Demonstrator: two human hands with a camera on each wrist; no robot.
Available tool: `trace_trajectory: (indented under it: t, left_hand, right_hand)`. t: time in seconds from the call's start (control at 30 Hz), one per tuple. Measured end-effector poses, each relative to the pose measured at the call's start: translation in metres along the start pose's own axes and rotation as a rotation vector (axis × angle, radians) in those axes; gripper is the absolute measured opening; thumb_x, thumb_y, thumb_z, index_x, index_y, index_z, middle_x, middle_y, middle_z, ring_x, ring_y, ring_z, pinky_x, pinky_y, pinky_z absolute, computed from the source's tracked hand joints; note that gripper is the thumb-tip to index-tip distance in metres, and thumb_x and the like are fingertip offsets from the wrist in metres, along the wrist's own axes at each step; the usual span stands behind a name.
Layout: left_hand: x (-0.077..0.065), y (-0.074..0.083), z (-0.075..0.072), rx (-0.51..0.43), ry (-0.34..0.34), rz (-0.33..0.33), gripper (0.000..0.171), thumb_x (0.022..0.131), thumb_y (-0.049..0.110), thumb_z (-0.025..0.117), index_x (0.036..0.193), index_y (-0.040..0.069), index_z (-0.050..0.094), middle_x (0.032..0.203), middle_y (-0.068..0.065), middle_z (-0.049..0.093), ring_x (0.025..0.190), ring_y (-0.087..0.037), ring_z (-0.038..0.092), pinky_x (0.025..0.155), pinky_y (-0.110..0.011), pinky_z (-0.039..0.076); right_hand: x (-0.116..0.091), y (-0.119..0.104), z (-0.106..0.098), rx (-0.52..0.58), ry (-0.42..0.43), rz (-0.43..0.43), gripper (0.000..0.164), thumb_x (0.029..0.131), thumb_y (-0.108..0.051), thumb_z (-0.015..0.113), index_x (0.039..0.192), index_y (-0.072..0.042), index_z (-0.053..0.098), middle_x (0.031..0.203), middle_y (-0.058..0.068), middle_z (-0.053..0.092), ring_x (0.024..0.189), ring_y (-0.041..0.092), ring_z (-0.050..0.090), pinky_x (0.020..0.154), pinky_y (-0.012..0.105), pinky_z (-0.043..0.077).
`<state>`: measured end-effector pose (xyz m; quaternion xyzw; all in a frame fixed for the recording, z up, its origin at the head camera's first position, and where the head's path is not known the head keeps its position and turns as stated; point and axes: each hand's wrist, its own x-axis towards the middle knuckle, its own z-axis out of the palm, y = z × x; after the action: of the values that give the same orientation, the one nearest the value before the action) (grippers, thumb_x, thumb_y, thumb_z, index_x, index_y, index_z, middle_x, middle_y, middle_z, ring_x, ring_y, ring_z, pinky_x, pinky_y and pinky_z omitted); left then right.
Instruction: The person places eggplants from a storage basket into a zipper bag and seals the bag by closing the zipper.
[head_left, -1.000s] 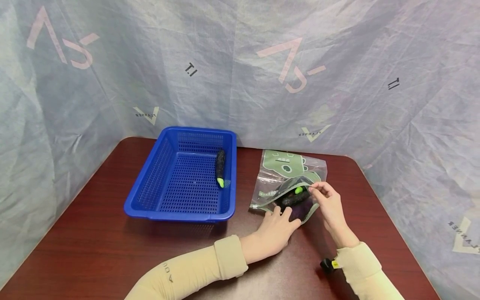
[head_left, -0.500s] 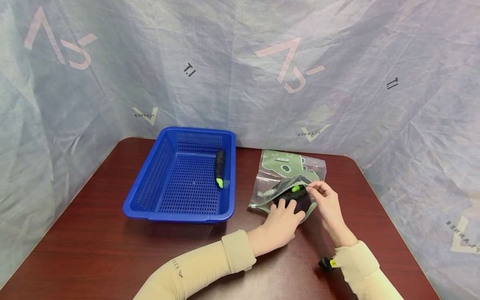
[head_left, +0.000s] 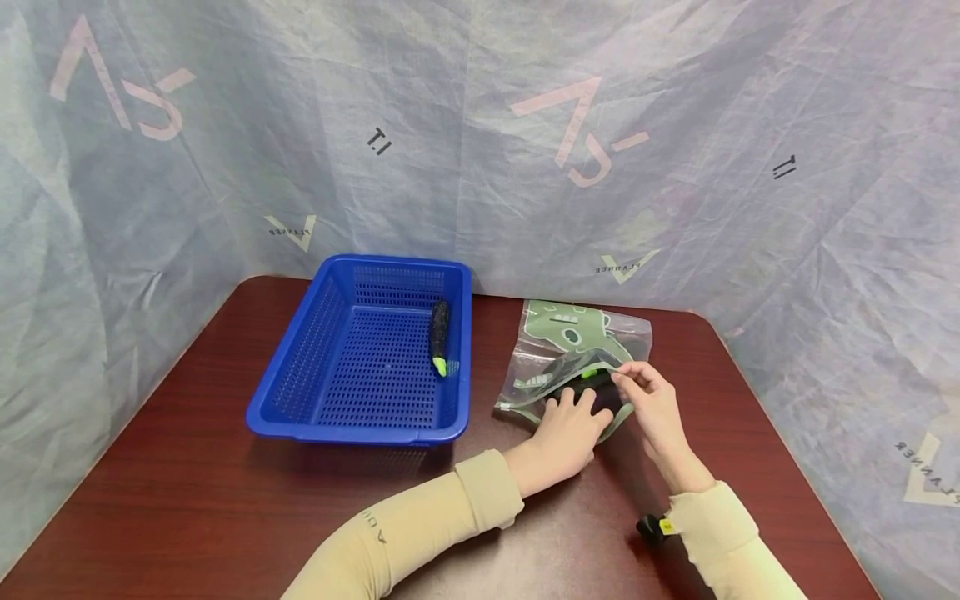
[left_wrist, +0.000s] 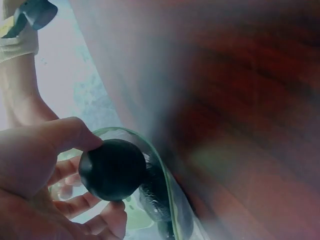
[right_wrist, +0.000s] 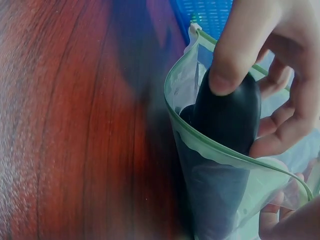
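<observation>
My left hand [head_left: 564, 433] grips the rounded end of a smooth, dark eggplant [right_wrist: 227, 115], thumb on one side and fingers on the other. Most of its length lies inside a clear zip bag [head_left: 551, 333] with a green cartoon print. A bright green tip [head_left: 589, 373] shows at the bag's mouth in the head view. Beside the eggplant, a bumpy dark vegetable [left_wrist: 155, 192] lies in the bag, seen from the left wrist. My right hand [head_left: 654, 408] pinches the mouth's upper edge at its right side and keeps it lifted. The zip slider [head_left: 504, 406] sits at the left corner.
Left of the bag stands a blue perforated basket [head_left: 360, 434]. One long, bumpy dark vegetable with a green tip [head_left: 438, 333] lies along its right wall. A small black device with a yellow label [head_left: 651, 529] is at the right sleeve. A grey printed cloth [head_left: 480, 167] hangs behind the table.
My left hand has moved forward and slightly right, pushing the eggplant deeper into the bag. The green tip has shifted away and left. My right hand keeps its pinch, almost unmoved.
</observation>
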<state>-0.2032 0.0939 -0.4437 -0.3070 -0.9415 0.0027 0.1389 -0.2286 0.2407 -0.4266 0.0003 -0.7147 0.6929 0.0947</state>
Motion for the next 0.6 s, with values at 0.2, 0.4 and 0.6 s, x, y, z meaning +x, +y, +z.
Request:
trace_trajectory:
  t: [0.2, 0.4, 0.6]
  left_hand:
    - [0.008, 0.000, 0.006, -0.004, -0.012, -0.013, 0.048, 0.073, 0.043, 0.078, 0.112, 0.027, 0.056, 0.114, -0.003, 0.048, 0.094, -0.024, 0.049, 0.065, -0.034, 0.043]
    - [0.016, 0.003, 0.009, -0.006, -0.066, -0.038, 0.048, 0.076, 0.042, 0.075, 0.119, 0.031, 0.056, 0.118, -0.001, 0.047, 0.097, -0.023, 0.050, 0.069, -0.034, 0.043]
    - [0.024, 0.002, 0.013, -0.029, -0.074, -0.054, 0.047, 0.080, 0.039, 0.073, 0.123, 0.033, 0.056, 0.122, -0.001, 0.047, 0.100, -0.025, 0.051, 0.075, -0.037, 0.045]
  right_hand:
    - [0.001, 0.003, 0.001, 0.003, 0.002, -0.005, 0.003, 0.089, -0.007, 0.062, 0.092, -0.009, 0.061, 0.075, -0.009, 0.059, 0.069, 0.008, 0.051, 0.064, 0.019, 0.044]
    - [0.002, 0.004, 0.001, -0.002, -0.001, -0.004, 0.005, 0.089, -0.007, 0.062, 0.090, -0.012, 0.062, 0.076, -0.010, 0.060, 0.072, 0.008, 0.052, 0.066, 0.019, 0.045]
    - [0.002, 0.003, 0.003, 0.000, -0.009, -0.012, 0.006, 0.090, -0.006, 0.061, 0.090, -0.012, 0.062, 0.076, -0.009, 0.060, 0.073, 0.006, 0.053, 0.066, 0.018, 0.045]
